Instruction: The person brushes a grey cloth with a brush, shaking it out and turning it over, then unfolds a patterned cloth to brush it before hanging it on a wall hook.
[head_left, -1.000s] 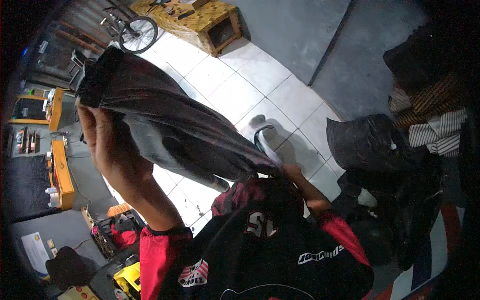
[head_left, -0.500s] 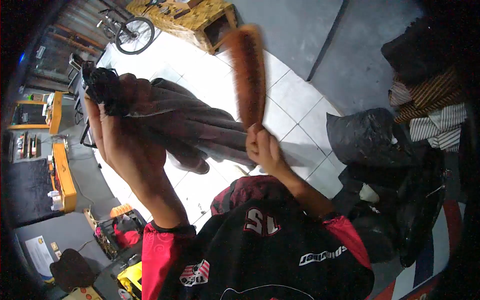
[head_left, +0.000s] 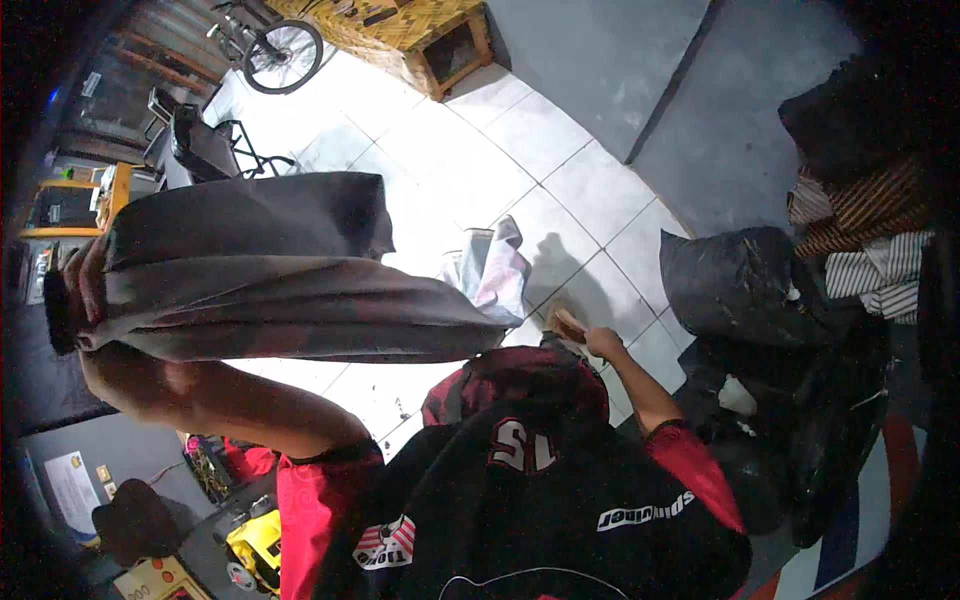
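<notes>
A dark grey cloth garment point(head_left: 290, 305) hangs stretched across the left half of the view, its far end bunched in my left hand point(head_left: 88, 285). That hand is closed on it, with the fingers partly covered by folds. Low in front of my body, my right hand point(head_left: 603, 343) grips the handle of a brown wooden brush point(head_left: 566, 323). The brush points away from me, foreshortened, apart from the garment. Beyond the garment's lower end, a crumpled whitish cloth point(head_left: 490, 265) shows near the floor.
A black plastic bag point(head_left: 730, 275) and stacked striped cloths point(head_left: 885, 265) lie at right. Ahead are a woven-topped table point(head_left: 420, 45) and a bicycle point(head_left: 280, 55). A black chair point(head_left: 205, 145) stands at left, and a yellow toy vehicle point(head_left: 258, 545) lies lower left.
My left hand has swung out to the left and down, spreading the garment sideways. My right hand has brought the brush down from its raised position, closer to my body. The whitish cloth has come into view.
</notes>
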